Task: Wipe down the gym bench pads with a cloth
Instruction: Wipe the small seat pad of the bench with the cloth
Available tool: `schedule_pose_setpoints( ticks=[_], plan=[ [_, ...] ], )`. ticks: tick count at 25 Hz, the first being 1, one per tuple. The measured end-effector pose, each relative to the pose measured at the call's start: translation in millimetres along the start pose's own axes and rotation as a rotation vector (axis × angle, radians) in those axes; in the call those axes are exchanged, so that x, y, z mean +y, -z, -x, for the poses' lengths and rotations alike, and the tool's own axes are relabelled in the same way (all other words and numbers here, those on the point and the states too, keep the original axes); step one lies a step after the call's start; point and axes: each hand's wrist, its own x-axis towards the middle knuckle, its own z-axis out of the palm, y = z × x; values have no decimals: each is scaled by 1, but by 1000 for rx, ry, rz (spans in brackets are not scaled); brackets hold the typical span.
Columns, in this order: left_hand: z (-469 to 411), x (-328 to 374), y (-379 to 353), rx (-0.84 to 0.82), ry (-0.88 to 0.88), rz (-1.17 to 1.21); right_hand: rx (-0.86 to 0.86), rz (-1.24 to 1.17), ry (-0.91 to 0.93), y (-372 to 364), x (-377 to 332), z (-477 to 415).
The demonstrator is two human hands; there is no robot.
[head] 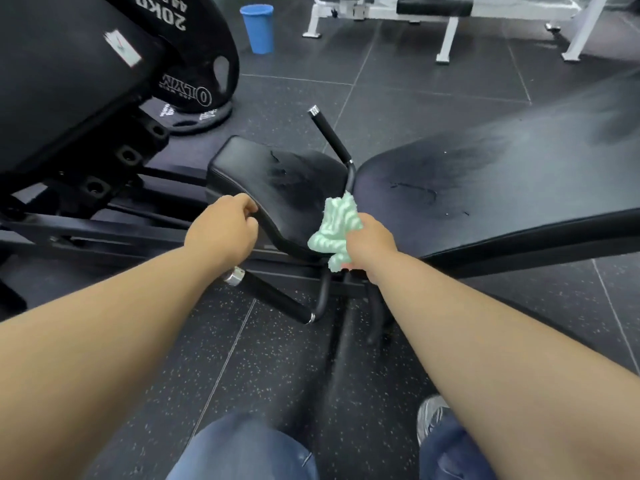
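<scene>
Cloth (334,225) looks soft, light; right hand (369,244) fingers grip it bunched beside seat pad (277,181); left hand (221,230) fingers curl over its edge.

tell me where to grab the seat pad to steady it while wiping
Grip the seat pad by its near left edge, coming from the near side, as the left hand does. That thick rounded edge gives a lip to curl round and leaves the top free for the cloth in the right hand.

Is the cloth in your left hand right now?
No, the right hand grips the green cloth, while the left hand holds the seat pad edge.
</scene>
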Motion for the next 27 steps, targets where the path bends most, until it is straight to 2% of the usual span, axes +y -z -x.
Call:
schedule_pose_setpoints(
  ticks=[3, 6, 7, 10, 12, 15, 17, 18, 20, 21, 22, 23, 26, 27],
  plan=[
    [-3, -9, 22, 22, -10, 0, 20, -159, -29, -18, -16, -15],
    [-14, -18, 33, 58, -8, -16, 33, 309, 144, -48, -19, -32],
    [-17, -20, 32, 54, -20, -26, -25, 444, 192, -58, -19, -33],
    [-24, -31, 22, 17, -66, -43, -191, 667, 385, -84, -3, -37],
    [-34, -40, 14, 22, -54, -22, -230, 844, 434, -94, 17, -47],
    [-52, -47, 1, 94, -17, 11, -84, 913, 426, -105, 44, -73],
    [-64, -52, -15, 135, 45, 40, 70, 946, 582, -105, 48, -86],
    [-67, -56, -24, 100, 112, 99, 131, 921, 678, -101, 45, -89],
    [-67, -77, -42, -37, 337, 387, 58, 859, 792, -89, 36, -86],
    [-61, -88, -47, -71, 460, 552, -51, 839, 783, -87, 37, -81],
    [-50, -101, -56, -76, 558, 626, -171, 835, 697, -88, 49, -73],
    [-35, -113, -69, -88, 598, 591, -236, 823, 583, -90, 66, -62],
    [13, -128, -121, -300, 482, 271, -103, 671, 232, -93, 126, -36],
    [23, -127, -142, -387, 409, 209, -59, 674, 173, -96, 146, -27]
  ],
)
